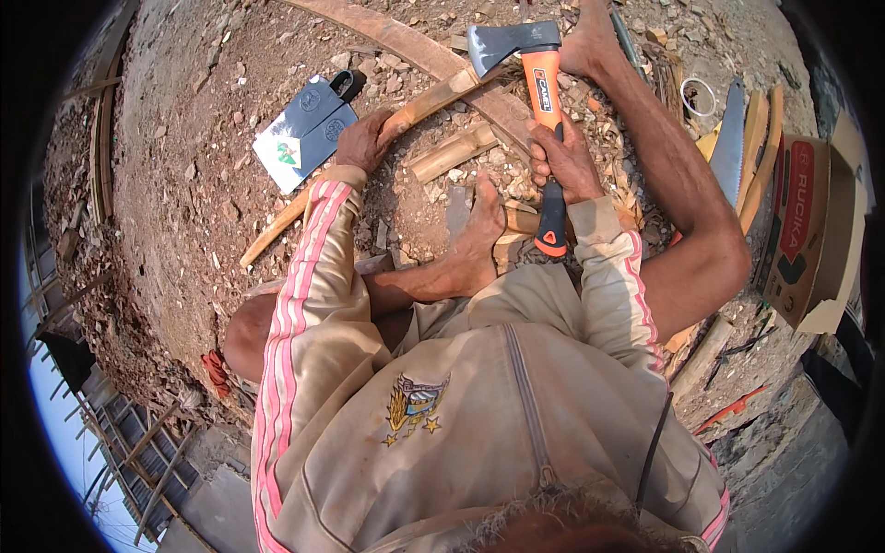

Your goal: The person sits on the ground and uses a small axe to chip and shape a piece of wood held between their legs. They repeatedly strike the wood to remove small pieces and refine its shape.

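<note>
Nearest, a pale jacket [442,405] with pink-striped sleeves, then bent bare legs [678,175] and the left foot [481,226] on stony ground [207,147]. Off to the right, an open cardboard box [834,244].

Beyond the left foot and a little right, the right hand [572,161], closed around the black part of an axe [546,101] handle, fingers wrapped. To the left, at much the same depth, the left hand [365,143], curled shut over a narrow wooden strip [429,104]. Between the hands, a short wood offcut [454,152]; left of the left hand, a blue-and-white flat packet [309,131]; far right, a saw blade [728,143].

Strip aslant from near left to far right, through the left hand, with its far end just beside the axe's cutting edge. Impossible to tell from above: contact or a slight gap. Axe handle roughly fore-and-aft, across the strip's line, head turned left. Roughly as near to that end, both hands. Farthest, a curved plank [392,35].
</note>
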The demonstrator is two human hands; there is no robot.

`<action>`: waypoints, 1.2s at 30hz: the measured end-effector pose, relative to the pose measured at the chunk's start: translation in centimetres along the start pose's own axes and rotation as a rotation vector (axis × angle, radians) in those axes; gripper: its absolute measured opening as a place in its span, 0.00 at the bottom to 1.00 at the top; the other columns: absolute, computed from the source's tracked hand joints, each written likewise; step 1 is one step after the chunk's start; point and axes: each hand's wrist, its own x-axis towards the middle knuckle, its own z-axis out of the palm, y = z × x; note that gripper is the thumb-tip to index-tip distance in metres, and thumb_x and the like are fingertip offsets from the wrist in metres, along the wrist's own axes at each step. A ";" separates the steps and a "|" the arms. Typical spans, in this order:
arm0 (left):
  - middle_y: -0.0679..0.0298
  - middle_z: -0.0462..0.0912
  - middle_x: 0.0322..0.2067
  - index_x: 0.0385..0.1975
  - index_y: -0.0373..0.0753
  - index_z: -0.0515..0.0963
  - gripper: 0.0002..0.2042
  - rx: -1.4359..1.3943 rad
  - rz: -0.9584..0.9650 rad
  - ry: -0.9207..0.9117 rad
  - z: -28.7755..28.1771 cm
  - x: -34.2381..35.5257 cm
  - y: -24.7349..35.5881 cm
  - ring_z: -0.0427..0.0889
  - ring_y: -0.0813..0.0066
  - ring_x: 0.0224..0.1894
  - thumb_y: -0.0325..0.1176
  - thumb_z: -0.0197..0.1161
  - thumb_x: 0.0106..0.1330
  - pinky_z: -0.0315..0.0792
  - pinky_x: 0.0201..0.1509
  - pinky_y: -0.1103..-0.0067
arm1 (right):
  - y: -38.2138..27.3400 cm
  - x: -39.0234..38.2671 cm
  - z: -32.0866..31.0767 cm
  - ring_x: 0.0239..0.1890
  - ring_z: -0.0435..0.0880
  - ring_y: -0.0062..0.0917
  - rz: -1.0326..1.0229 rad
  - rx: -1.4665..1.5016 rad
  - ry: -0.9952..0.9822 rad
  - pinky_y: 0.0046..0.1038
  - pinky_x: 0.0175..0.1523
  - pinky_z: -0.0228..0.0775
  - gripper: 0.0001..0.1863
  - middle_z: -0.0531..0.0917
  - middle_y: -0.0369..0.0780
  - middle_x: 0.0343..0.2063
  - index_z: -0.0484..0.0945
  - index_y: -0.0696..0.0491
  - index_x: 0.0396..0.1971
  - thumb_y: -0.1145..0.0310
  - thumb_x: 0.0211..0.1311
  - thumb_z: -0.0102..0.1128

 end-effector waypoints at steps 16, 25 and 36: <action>0.51 0.87 0.39 0.51 0.40 0.82 0.36 -0.046 -0.032 -0.074 -1.4 0.2 1.2 0.85 0.48 0.43 0.70 0.55 0.65 0.76 0.46 0.61 | 0.2 0.8 -0.8 0.12 0.66 0.12 0.014 -0.083 -0.020 0.19 0.15 0.61 0.13 0.69 0.29 0.17 0.70 0.49 0.43 0.65 0.68 0.66; 0.48 0.83 0.31 0.49 0.40 0.82 0.33 -0.067 0.017 -0.103 -0.8 0.9 -0.1 0.83 0.47 0.35 0.67 0.52 0.69 0.74 0.41 0.62 | -0.6 0.9 -1.1 0.12 0.66 0.11 -0.011 -0.014 0.004 0.19 0.15 0.61 0.14 0.69 0.28 0.17 0.70 0.49 0.46 0.65 0.68 0.65; 0.45 0.83 0.31 0.44 0.37 0.83 0.39 -0.145 -0.082 -0.209 -1.6 1.4 -0.7 0.83 0.46 0.37 0.72 0.45 0.68 0.73 0.42 0.60 | 0.0 1.0 -0.3 0.12 0.66 0.11 0.016 -0.036 -0.058 0.19 0.15 0.61 0.12 0.69 0.29 0.18 0.70 0.47 0.47 0.69 0.69 0.62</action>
